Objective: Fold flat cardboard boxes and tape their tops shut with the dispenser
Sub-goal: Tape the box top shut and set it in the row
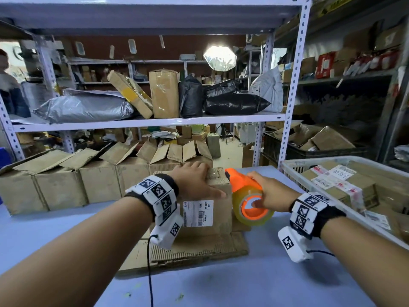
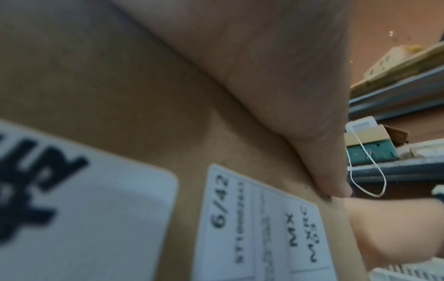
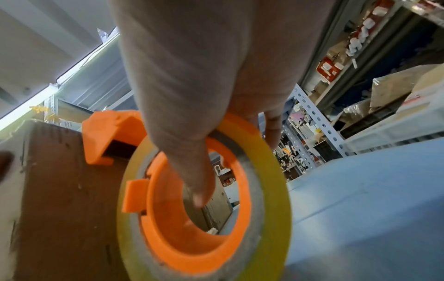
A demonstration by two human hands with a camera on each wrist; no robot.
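A small brown cardboard box (image 1: 218,214) with white labels (image 2: 259,224) stands folded on the blue table, on top of flat cardboard sheets (image 1: 199,249). My left hand (image 1: 194,181) lies flat on the box top, fingers straight, thumb along the near top edge. My right hand (image 1: 269,193) grips the orange tape dispenser (image 1: 241,185) with its yellowish tape roll (image 3: 269,190), thumb inside the orange core (image 3: 199,237). The dispenser's orange head (image 3: 108,136) sits at the box's right top edge. The box's top seam is hidden under my left hand.
A row of open cardboard boxes (image 1: 66,176) lines the table's far left side. A white plastic crate (image 1: 345,171) of labelled parcels stands at the right. Metal shelving (image 1: 141,121) with parcels and bags rises behind. A person (image 1: 8,85) stands far left.
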